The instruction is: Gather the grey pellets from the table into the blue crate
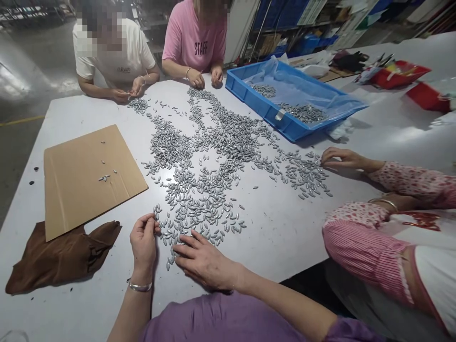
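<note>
Small grey spindle-shaped pieces (194, 199) lie scattered in a broad spread over the white table (263, 223). My left hand (143, 241) is at the near left edge of the spread, thumb and fingers pinched together. Several grey pieces lie right beside its fingertips; whether one is between them I cannot make out. Palm down, my right hand (206, 261) rests at the near edge of the spread. Its fingers are stretched out and slightly apart, touching or covering a few pieces.
A cardboard sheet (89, 185) with several grey pieces lies left, above a brown cloth (67, 259). A blue tray (260, 107) lined with plastic holds more pieces. Red bins (401, 75) stand far right. Two people work opposite; another person's hand (347, 159) reaches in from the right.
</note>
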The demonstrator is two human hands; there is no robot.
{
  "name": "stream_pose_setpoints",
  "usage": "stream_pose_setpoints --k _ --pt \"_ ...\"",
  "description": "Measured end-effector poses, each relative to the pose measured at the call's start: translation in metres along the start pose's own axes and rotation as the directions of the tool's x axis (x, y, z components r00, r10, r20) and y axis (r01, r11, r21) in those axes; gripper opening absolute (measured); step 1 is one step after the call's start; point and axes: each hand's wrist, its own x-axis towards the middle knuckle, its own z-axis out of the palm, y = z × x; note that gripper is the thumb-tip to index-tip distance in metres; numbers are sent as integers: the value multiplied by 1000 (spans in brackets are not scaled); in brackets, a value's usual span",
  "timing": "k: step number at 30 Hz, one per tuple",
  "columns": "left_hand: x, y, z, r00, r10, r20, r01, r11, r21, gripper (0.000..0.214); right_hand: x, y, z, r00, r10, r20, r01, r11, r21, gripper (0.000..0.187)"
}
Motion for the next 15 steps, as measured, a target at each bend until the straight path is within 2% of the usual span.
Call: stream_pose_setpoints --k 4,7,9,11,13,15 --pt "0 2 -1 1000 -9 8 8 1000 7 27 12 21 -6 985 159 -74 -163 985 -59 31" --pt "-1 1 -1 1000 -12 9 12 1000 12 27 12 35 -6 928 334 -165 -350 933 -82 37" --pt "-1 1 -1 1000 -14 8 14 1000 13 28 8 36 -5 898 396 -192 -417 904 -89 41" --pt "-1 1 -1 1000 -14 9 14 1000 17 29 1 30 -3 920 357 -161 -372 925 -81 41" --pt "-1 1 -1 1000 -17 10 17 1000 18 30 -8 22 -4 963 244 -115 -249 968 -35 37" --pt "-1 0 -1 1000 -24 3 24 1000 8 30 -16 18 -6 977 175 -125 -172 984 37 32"
